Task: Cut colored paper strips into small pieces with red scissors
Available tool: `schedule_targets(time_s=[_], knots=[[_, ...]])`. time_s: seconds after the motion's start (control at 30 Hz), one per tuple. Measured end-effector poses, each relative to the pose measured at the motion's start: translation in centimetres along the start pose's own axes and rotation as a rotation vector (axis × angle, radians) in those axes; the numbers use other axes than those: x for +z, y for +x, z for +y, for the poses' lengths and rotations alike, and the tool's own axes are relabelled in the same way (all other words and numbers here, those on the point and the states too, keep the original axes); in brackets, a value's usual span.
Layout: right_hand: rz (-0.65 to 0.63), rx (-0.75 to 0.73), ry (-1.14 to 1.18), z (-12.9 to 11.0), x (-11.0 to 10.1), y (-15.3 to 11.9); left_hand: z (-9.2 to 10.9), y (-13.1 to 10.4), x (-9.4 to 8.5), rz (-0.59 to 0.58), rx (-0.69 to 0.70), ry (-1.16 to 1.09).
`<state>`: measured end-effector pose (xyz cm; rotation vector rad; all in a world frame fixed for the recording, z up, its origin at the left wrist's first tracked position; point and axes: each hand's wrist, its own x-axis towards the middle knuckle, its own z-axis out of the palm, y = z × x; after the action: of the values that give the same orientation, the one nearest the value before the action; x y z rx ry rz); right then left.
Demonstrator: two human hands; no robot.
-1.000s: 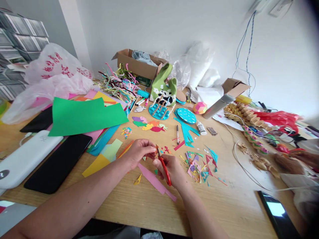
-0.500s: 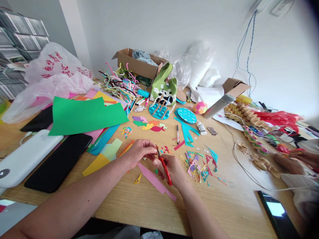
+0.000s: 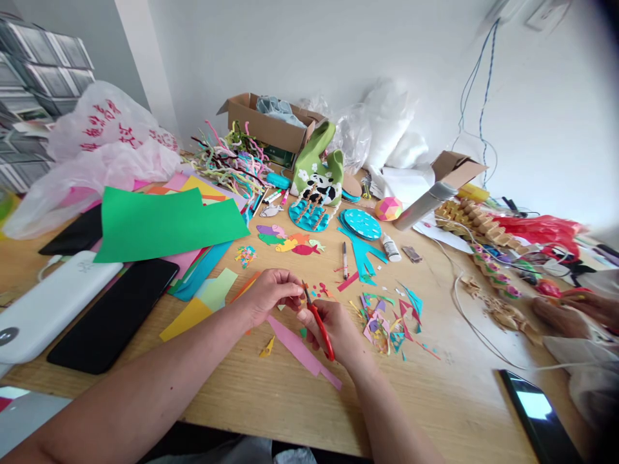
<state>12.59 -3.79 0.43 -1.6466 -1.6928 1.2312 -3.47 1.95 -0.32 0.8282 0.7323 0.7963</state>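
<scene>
Red-handled scissors (image 3: 321, 330) are in my right hand (image 3: 333, 322), whose fingers wrap round the handles; the dark blades point up and away. My left hand (image 3: 275, 293) is pinched closed close to the blade tips. Whatever sits between its fingertips is too small to make out. Below the hands a pink paper strip (image 3: 294, 351) lies on the table, with a small yellow scrap (image 3: 267, 348) beside it. Just beyond the blades are small red paper dots (image 3: 320, 290). Farther off lie several coloured paper fish (image 3: 290, 241).
Paper scraps (image 3: 387, 322) are heaped right of my hands. Green paper (image 3: 169, 225), a black phone (image 3: 116, 316) and a white power bank (image 3: 58, 303) lie left. A glue bottle (image 3: 391, 248) and a marker (image 3: 345, 260) lie ahead. Another person's hand (image 3: 565, 316) is at far right.
Almost nothing differs. My hands and the scissors hold nearly the same place, with only a very slight shift at the fingers.
</scene>
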Motion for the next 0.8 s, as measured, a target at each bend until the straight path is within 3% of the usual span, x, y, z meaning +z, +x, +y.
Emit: schedule_targets(time_s=[0.8], knots=[[-0.052,-0.023,0.028,-0.12,-0.27,-0.16,0.1,0.08,-0.23,-0.016,-0.024,0.058]])
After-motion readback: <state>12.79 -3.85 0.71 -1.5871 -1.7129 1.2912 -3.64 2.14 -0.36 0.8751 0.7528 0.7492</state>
